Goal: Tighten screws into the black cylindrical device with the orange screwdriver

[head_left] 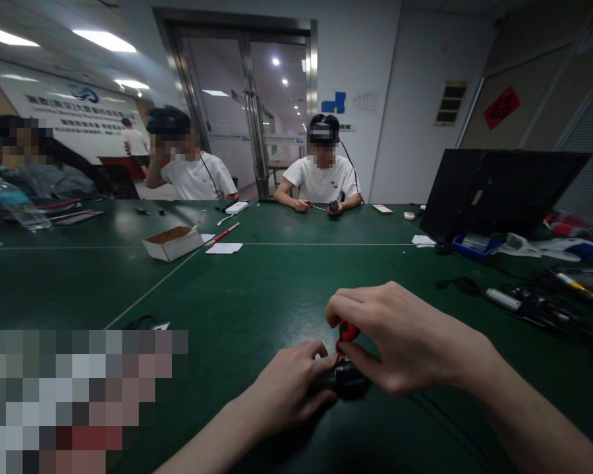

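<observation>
My right hand (395, 336) is closed around the red handle of a screwdriver (347, 330), which stands nearly upright. Its tip points down at a dark, rounded device (350, 376) on the green table. My left hand (296, 382) grips that device from the left, with thumb and fingers wrapped about it near the screwdriver's lower end. Fingers hide much of the device, so its exact kind does not show. A thin dark cable (439, 411) runs over the table to the right of it, beneath my right forearm.
On the green table (277, 283) are an open cardboard box (172, 245), paper slips (224, 248) and a water bottle (17, 201). A black monitor (494, 191), a blue tray (476, 245) and tangled cables (538, 306) lie right. Opposite, a person (323, 174) handles a screwdriver; others sit left.
</observation>
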Available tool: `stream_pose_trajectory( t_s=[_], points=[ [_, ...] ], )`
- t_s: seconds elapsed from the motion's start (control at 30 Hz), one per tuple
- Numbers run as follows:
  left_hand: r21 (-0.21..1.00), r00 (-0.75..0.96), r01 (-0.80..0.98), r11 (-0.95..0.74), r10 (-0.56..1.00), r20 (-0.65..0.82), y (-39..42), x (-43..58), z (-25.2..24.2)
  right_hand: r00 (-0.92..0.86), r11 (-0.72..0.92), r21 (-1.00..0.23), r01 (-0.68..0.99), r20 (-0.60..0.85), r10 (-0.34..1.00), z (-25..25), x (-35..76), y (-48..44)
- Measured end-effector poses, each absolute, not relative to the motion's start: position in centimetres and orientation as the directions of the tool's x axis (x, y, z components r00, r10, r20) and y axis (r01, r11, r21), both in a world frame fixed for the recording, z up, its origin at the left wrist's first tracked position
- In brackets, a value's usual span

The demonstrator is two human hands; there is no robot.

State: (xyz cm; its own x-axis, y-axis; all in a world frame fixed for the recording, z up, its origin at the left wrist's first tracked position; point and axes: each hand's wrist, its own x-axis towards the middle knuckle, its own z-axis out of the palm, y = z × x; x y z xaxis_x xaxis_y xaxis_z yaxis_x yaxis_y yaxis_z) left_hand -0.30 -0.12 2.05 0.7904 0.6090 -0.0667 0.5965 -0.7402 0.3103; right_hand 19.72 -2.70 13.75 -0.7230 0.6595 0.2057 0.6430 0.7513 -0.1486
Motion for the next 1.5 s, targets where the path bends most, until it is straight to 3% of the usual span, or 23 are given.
stream_pose_trajectory(
  t_s=[0.13, 0.43, 0.7, 1.03, 1.3, 1.5],
  points=[
    [0.308, 0.787, 0.602, -0.736, 0.613, -0.074, -0.12, -0.35, 2.07, -0.713, 0.74, -0.152, 0.655, 0.202, 0.672, 13.69, 19.78, -2.71],
    [0.322, 0.786, 0.595, -0.737, 0.617, -0.041, -0.15, -0.41, 1.66, -0.688, 0.71, 0.002, 0.704, 0.247, 0.682, 13.26, 19.92, -2.1],
    [0.315, 0.789, 0.595, -0.739, 0.611, -0.057, -0.11, -0.4, 1.81, -0.72, 0.749, -0.18, 0.637, 0.207, 0.662, 13.57, 20.0, -2.7],
    [0.325, 0.792, 0.587, -0.742, 0.609, -0.041, -0.11, -0.4, 1.72, -0.653, 0.664, 0.057, 0.746, 0.257, 0.712, 13.32, 19.86, -1.96],
    [0.328, 0.792, 0.587, -0.741, 0.609, -0.041, -0.09, -0.51, 1.62, -0.711, 0.741, -0.168, 0.651, 0.209, 0.672, 13.7, 20.23, -2.63],
    [0.307, 0.789, 0.597, -0.741, 0.611, -0.06, -0.08, -0.46, 1.72, -0.688, 0.719, -0.1, 0.688, 0.228, 0.689, 13.47, 19.97, -2.18]
  ],
)
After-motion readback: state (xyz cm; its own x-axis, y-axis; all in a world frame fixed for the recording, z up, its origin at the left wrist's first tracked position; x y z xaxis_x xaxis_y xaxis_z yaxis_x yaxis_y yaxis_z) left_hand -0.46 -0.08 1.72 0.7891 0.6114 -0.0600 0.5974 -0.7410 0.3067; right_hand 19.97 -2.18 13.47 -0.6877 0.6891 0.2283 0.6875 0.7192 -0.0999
